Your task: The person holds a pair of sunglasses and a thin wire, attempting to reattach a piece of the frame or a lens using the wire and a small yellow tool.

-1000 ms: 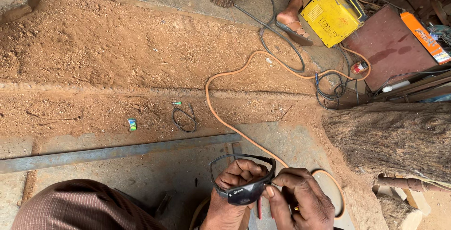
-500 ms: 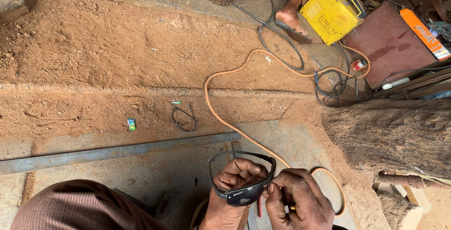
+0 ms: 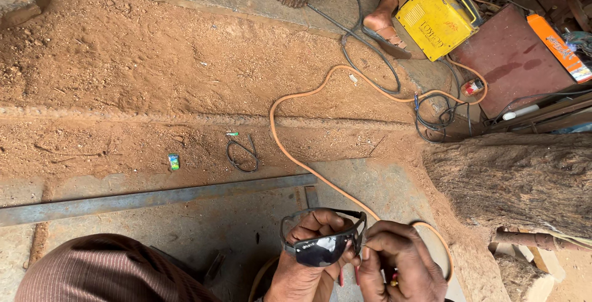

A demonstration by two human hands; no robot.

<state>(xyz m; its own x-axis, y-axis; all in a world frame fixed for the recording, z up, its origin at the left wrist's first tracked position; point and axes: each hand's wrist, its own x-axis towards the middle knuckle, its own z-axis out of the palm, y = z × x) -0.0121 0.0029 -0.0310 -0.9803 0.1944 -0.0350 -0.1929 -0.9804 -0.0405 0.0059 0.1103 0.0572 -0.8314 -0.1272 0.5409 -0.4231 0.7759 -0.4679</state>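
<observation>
Low in the head view, left hand (image 3: 308, 259) closed around a pair of dark safety glasses (image 3: 322, 245), lens facing up and catching light, temple arms looping back over the knuckles. Right hand (image 3: 398, 264) just beside, fingers curled narrow at the right end of the frame, pinching near the hinge; something slim and red showing between the two hands, too hidden to name. Below both, grey concrete floor (image 3: 216, 222), a long steel flat bar (image 3: 154, 198) lying across it to the left, and an orange hose (image 3: 290, 148) snaking from under the hands up toward a yellow welding machine (image 3: 439, 20). Beside the machine, another person's sandalled foot (image 3: 383, 23). A small loop of black wire (image 3: 242, 155) on the red dirt, well apart from the hands.

Best handled by the frame only, pads off the lens to avoid smudges. Steady grip with the left, light work at the hinge with the right; temple arms opened gently, never forced. Worth keeping the glasses clear of the gritty floor.
</observation>
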